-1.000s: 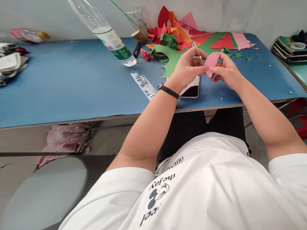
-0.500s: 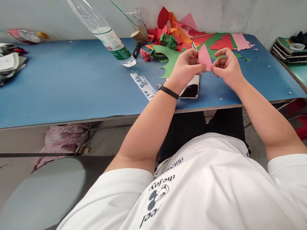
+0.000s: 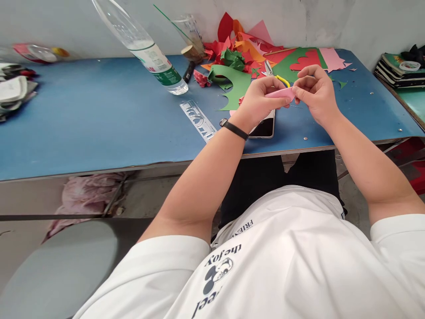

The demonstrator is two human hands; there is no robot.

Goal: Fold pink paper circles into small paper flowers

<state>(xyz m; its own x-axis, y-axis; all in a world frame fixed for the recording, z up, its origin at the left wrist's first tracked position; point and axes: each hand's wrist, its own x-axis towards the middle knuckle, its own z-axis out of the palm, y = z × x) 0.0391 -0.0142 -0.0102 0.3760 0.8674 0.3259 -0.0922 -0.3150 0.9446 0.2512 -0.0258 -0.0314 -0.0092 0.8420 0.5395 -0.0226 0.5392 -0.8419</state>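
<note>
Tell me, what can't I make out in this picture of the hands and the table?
All in the head view:
- Pink paper: partly covered by the left hand holding it.
- Phone: much of it is hidden behind that hand and wrist.
- Scissors: part of the yellow handles is behind the left hand.
- Bottle: top cut off by the upper edge; its small label print can't be read.

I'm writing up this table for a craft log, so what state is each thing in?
Pink paper: held in left hand, tip at right hand.
Scissors: lying, partly hidden.
Stencil ruler: lying flat.
Phone: flat, partly covered.
Labelled bottle: standing.
Yellow-capped bottle: on its side, capped.
Green sheet: cut, curved edge.
Notebooks: stacked.
</note>
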